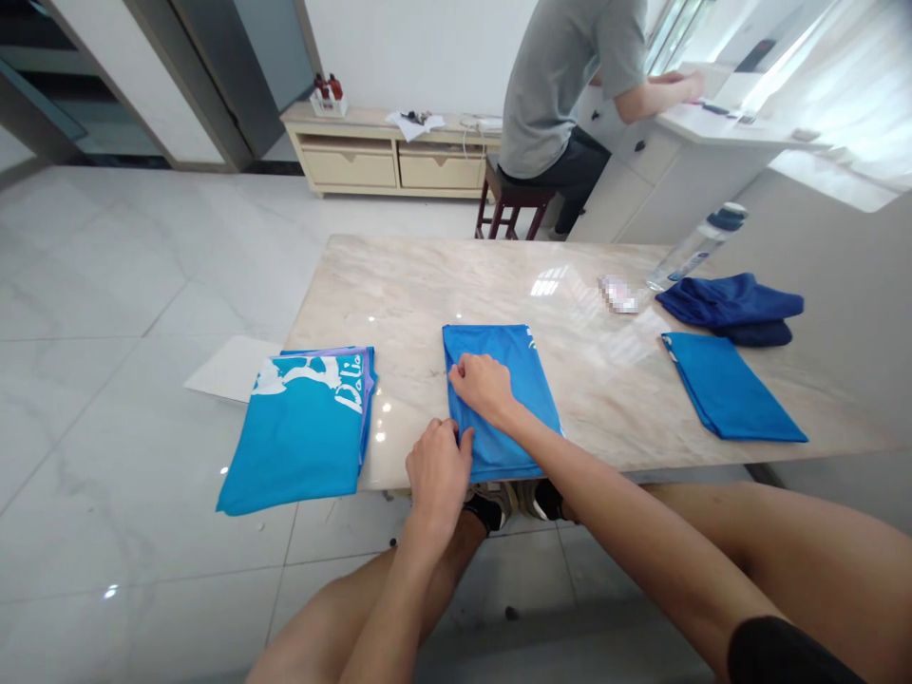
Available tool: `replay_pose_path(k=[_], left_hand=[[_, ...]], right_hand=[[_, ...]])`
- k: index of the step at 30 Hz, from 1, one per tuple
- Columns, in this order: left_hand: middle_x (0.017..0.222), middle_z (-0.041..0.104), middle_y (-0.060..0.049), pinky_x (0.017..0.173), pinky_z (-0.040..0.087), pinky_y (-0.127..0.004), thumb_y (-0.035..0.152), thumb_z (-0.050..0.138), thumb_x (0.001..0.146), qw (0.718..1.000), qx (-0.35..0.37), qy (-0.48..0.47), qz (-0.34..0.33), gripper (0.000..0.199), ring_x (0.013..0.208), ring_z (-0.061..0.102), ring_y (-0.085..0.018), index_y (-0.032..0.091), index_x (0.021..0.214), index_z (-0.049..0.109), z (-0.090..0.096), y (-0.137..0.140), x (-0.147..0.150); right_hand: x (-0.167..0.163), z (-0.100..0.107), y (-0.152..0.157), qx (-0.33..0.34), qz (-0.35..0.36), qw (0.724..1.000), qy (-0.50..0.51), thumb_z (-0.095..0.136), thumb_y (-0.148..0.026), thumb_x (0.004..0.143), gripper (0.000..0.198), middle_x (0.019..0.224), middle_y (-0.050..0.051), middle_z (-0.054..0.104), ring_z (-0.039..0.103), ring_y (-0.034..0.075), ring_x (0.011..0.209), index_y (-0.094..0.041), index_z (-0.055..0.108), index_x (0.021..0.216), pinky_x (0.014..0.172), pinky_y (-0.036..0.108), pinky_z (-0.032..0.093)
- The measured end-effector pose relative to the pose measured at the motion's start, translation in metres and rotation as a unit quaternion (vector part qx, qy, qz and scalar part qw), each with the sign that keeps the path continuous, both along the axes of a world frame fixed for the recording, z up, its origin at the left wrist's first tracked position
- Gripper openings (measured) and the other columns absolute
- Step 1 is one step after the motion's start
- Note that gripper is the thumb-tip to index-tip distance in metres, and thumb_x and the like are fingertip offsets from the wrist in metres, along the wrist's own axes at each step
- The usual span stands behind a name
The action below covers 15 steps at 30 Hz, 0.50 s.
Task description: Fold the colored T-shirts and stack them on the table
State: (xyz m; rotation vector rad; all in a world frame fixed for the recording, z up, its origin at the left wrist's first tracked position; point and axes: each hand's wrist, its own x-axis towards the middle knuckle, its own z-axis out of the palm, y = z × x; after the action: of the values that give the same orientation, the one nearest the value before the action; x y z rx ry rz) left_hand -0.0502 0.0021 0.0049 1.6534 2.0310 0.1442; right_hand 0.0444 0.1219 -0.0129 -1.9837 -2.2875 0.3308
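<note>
A folded blue cloth [503, 451] lies flat on the marble-topped table in front of me, near its front edge. My left hand [438, 465] is closed at the cloth's near left edge, thumb and fingers pinching it. Higher up, my right hand [484, 385] rests on the cloth with curled fingers gripping its left edge. To the left sits a stack of folded turquoise and blue cloths [306, 437] with white lettering, partly overhanging the table. Another folded blue cloth [733, 385] lies on the right.
The marble table [399, 275] also holds a crumpled dark blue cloth [731, 299], a clear water bottle [698, 249] and a small blurred item [618, 294]. A white sheet [232, 370] juts out at left. Beyond, a person [562, 85] sits on a stool [509, 195] beside a low cabinet [349, 166].
</note>
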Motion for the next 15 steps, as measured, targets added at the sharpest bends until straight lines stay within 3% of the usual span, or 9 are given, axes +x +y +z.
replay_pose_path(k=[4, 9, 11, 15], left_hand=[[0.113, 0.079, -0.013, 0.075, 0.047, -0.036, 0.041, 0.051, 0.112, 1.000, -0.010, -0.002, 0.013, 0.032, 0.104, 0.076, -0.032, 0.023, 0.108, 0.078, 0.000, 0.001, -0.005], [0.110, 0.081, -0.015, 0.075, 0.047, -0.036, 0.040, 0.046, 0.113, 0.999, -0.039, 0.012, 0.005, 0.038, 0.103, 0.077, -0.033, 0.023, 0.111, 0.080, 0.002, -0.001, -0.005], [0.112, 0.081, -0.016, 0.075, 0.047, -0.036, 0.040, 0.044, 0.114, 0.999, -0.047, 0.018, 0.002, 0.040, 0.104, 0.077, -0.034, 0.024, 0.113, 0.080, 0.004, -0.001, -0.004], [0.109, 0.081, -0.016, 0.075, 0.047, -0.038, 0.042, 0.042, 0.114, 0.997, -0.073, 0.038, -0.012, 0.042, 0.104, 0.077, -0.036, 0.022, 0.109, 0.079, 0.005, 0.000, -0.008]], right_hand=[[0.002, -0.008, 0.009, 0.020, -0.003, 0.999, 0.029, 0.042, -0.041, 0.115, 0.045, 0.103, 0.015, 0.083, 0.076, 0.028, 0.096, -0.020, 0.081, 0.105, 0.084, 0.037, 0.057], [0.021, -0.018, 0.050, 0.103, 0.061, 0.991, 0.063, 0.049, -0.031, 0.114, 0.032, 0.131, 0.016, 0.073, 0.063, 0.030, 0.125, -0.019, 0.074, 0.130, 0.104, 0.041, 0.052], [0.030, -0.023, 0.072, 0.097, 0.043, 0.992, 0.062, 0.057, -0.031, 0.111, 0.032, 0.138, 0.019, 0.067, 0.057, 0.033, 0.131, -0.016, 0.071, 0.135, 0.111, 0.045, 0.047], [0.036, -0.033, 0.104, 0.050, 0.038, 0.996, 0.063, 0.057, -0.033, 0.110, 0.028, 0.135, 0.018, 0.066, 0.054, 0.036, 0.131, -0.015, 0.075, 0.123, 0.112, 0.051, 0.044]])
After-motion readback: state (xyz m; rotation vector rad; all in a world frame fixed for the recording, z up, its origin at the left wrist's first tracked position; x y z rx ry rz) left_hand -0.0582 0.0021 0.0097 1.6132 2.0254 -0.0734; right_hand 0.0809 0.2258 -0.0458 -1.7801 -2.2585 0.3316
